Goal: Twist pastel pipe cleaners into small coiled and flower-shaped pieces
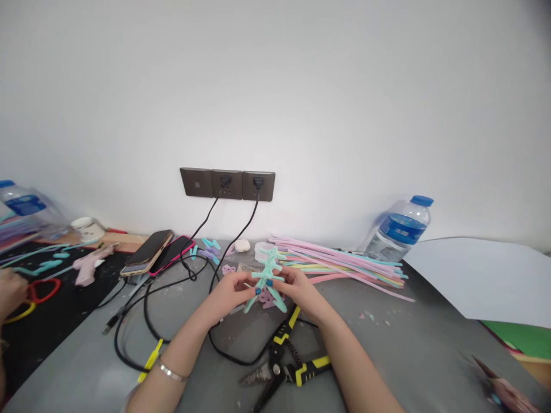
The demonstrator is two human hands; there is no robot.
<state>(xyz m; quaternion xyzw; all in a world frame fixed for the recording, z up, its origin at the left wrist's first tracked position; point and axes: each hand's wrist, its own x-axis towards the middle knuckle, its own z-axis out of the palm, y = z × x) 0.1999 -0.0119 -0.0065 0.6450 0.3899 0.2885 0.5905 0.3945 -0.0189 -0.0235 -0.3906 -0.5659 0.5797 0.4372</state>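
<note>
A mint-green figure bent from fuzzy pipe cleaners (270, 265) stands between my two hands just above the grey table. My left hand (232, 293) pinches its left side with thumb and fingers. On its other side, my right hand (300, 288) grips it, the thumb across the lower part. Pink and purple curled pieces (267, 297) show behind and below the figure, partly hidden by it. Yellow-and-black pliers (278, 367) lie with spread handles under my right wrist.
Loose pipe cleaners (340, 261) lie behind my right hand, beside a water bottle (400, 229). White paper (486, 281) covers the right side. Black cables (148, 315) and phones (148, 252) lie left. Another person's hand (11, 292) is near scissors (43, 291).
</note>
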